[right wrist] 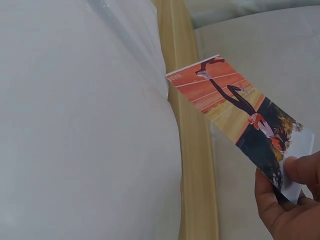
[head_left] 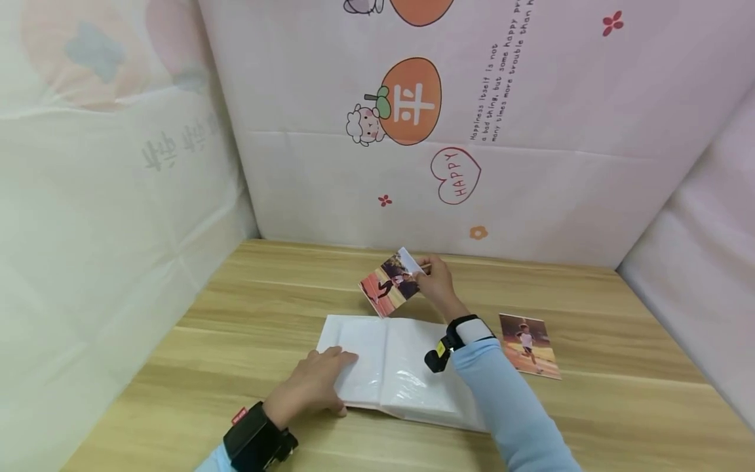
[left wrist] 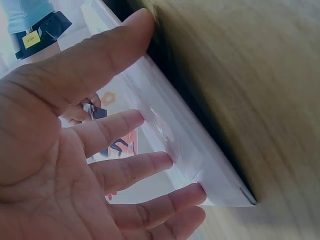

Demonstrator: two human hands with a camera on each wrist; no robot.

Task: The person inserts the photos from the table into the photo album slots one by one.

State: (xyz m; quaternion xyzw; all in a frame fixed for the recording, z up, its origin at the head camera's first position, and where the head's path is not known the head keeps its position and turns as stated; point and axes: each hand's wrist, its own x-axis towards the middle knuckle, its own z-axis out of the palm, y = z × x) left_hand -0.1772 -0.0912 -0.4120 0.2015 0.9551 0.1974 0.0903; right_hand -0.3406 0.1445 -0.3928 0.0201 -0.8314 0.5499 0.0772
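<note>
A photo album (head_left: 415, 387) lies spread on the table, its white pages covered by clear plastic sleeves. My left hand (head_left: 315, 380) rests on the album's left page with straight, spread fingers; the thumb reaches the near edge in the head view. Beyond the album's far edge, my right hand (head_left: 438, 282) pinches a photo (head_left: 389, 285) by one corner, between thumb and fingers. That photo (right wrist: 245, 112) shows a runner on a red track and is tilted above the table. In the left wrist view the fingertips (left wrist: 162, 160) of my left hand touch the plastic-covered page.
A second photo (head_left: 529, 345), of a runner in a white top, lies face up on the wooden table (head_left: 236, 367) to the right of the album. Printed white cloth (head_left: 307, 190) stands behind the table and along both sides.
</note>
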